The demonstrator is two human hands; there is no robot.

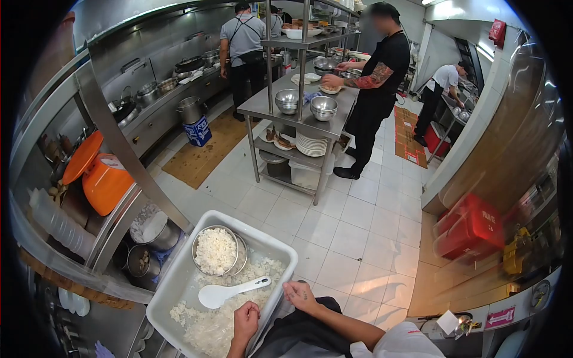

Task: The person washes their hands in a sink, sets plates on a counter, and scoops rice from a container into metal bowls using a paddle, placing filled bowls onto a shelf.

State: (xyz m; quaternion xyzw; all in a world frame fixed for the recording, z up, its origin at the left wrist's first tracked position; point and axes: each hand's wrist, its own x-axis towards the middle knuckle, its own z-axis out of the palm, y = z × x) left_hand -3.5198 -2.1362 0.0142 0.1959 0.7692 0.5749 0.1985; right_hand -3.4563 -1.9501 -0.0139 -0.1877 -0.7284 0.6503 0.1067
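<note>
My left hand (246,320) is closed in a loose fist over the right side of a large pale tub (287,253), just below the rice paddle. My right hand (300,295), its fingers curled in, is just outside the tub's right rim. No object shows in either hand. Loose white rice (197,328) covers much of the tub's bottom. On it lies a white rice paddle (230,292), its handle pointing right. At the tub's far end a metal bowl heaped with rice (216,250) sits in or against another metal bowl (242,256).
Ahead stands a steel table (268,108) with stacked metal bowls (324,107) and plates below. A co-worker in black (382,77) works at its right side. Left is a shelf with an orange container (107,185) and pots (158,232). A red box (471,230) is at right.
</note>
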